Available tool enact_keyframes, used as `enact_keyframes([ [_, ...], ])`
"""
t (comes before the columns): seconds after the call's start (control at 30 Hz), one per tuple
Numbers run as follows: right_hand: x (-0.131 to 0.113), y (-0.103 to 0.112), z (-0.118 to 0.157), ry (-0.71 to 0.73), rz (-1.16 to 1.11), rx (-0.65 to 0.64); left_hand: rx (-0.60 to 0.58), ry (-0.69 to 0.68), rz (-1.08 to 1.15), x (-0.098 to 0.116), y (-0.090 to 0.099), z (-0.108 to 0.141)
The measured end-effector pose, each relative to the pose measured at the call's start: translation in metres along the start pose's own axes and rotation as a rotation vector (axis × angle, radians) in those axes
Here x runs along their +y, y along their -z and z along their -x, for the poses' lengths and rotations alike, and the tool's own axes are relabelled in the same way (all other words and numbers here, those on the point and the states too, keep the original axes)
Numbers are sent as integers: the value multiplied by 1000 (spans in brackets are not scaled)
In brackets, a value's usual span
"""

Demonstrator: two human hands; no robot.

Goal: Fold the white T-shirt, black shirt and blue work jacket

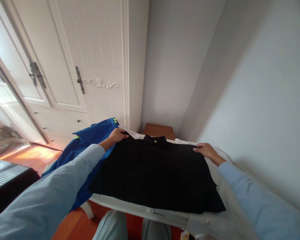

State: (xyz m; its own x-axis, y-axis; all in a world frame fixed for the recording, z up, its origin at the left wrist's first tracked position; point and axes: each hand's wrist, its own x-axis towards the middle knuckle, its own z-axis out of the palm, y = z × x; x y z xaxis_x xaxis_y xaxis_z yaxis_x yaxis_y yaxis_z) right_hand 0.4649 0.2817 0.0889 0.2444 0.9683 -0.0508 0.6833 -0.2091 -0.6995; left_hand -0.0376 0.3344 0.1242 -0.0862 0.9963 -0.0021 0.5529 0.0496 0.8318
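Observation:
A black collared shirt (157,175) lies spread out flat over a white table (125,202), its collar at the far side and its lower edge near me. My left hand (117,135) pinches the shirt's far left shoulder between thumb and fingers. At the far right shoulder, my right hand (206,150) grips the cloth the same way. Under the left forearm, a blue garment (96,133) with yellow-green trim hangs over the table's left end. White cloth (228,200) lies beneath and to the right of the shirt, draping over the front edge.
A white wardrobe (102,43) with dark handles stands at the back left. A brown wooden piece (158,129) sits behind the table, against the grey wall (260,93) that runs along the right. On the left is a dark case with a ribbed silver top (7,175).

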Motion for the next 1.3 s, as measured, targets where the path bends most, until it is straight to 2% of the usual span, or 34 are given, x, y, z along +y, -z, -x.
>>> enact_keyframes([
  [0.17, 4, 39, -7, 54, -183, 59, -1, -256, 229, 8, 25, -1],
  [0.27, 0, 53, -15, 41, -141, 55, 71, -269, 344, 12, 30, -11],
  [0.37, -5, 52, -28, 76, 4, 88, 128, -248, 348, 13, 19, -36],
  [0.47, -6, 39, -45, 181, 163, 202, 175, -163, 1, 6, 2, -64],
  [0.53, -1, 26, -54, 170, 255, 230, 198, -99, -252, 1, -6, -74],
  [0.6, 5, 14, -61, 129, 308, 214, 209, -78, -358, -1, -12, -74],
  [0.67, 6, 3, -64, 127, 336, 218, 195, -156, -463, 2, -18, -64],
  [0.77, -9, -20, -61, 271, 372, 215, 68, -422, -679, 16, -37, -37],
  [0.87, -36, -57, -50, 560, 378, 116, -125, -675, -711, 25, -72, -10],
  [0.93, -48, -84, -43, 718, 386, 21, -239, -734, -720, 19, -97, 0],
  [0.97, -49, -96, -40, 753, 406, -24, -285, -716, -737, 13, -108, 3],
  [1.03, -41, -111, -39, 727, 466, -90, -318, -618, -769, -4, -123, 6],
  [1.1, -23, -116, -42, 644, 509, -106, -269, -528, -775, -21, -130, 5],
  [1.2, 5, -110, -50, 590, 521, -73, -169, -512, -737, -38, -132, 3],
  [1.3, 16, -102, -54, 603, 534, -53, -154, -519, -708, -41, -132, 1],
])
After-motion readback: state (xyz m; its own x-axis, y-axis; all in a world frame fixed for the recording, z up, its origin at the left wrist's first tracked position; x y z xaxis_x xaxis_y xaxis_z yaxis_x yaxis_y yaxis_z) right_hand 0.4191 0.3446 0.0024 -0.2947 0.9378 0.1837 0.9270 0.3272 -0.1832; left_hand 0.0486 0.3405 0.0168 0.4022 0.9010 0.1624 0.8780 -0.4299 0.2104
